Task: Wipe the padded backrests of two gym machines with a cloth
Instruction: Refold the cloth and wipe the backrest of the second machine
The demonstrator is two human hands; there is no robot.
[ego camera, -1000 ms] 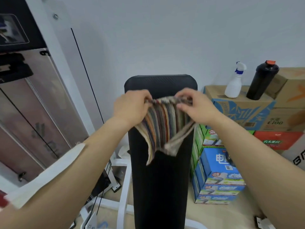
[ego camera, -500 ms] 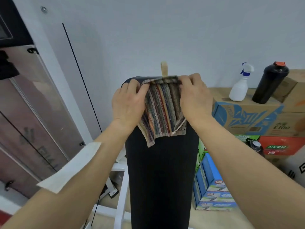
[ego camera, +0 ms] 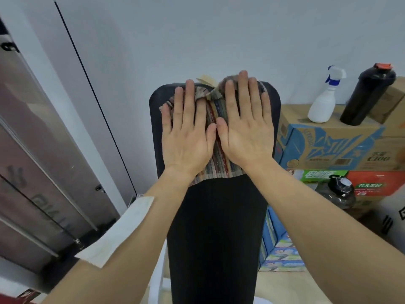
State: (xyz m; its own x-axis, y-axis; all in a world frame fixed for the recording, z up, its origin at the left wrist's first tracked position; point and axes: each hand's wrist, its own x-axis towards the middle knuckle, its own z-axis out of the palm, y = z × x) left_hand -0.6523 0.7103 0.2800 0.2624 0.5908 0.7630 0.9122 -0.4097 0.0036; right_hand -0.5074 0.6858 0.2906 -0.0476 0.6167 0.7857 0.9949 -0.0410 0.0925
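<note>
My left hand [ego camera: 186,137] and right hand [ego camera: 247,132], fingers flat, press striped cloth [ego camera: 215,154] onto black backrest [ego camera: 217,227] top, frame centre. Spray bottle [ego camera: 324,99], black shaker [ego camera: 366,95] on cardboard boxes [ego camera: 328,145], right.

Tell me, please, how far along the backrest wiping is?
Done: the striped cloth lies spread high on the black backrest. In hand: left hand and right hand press it flat. Left: the bare padding below, and the second machine, not in view.
</note>
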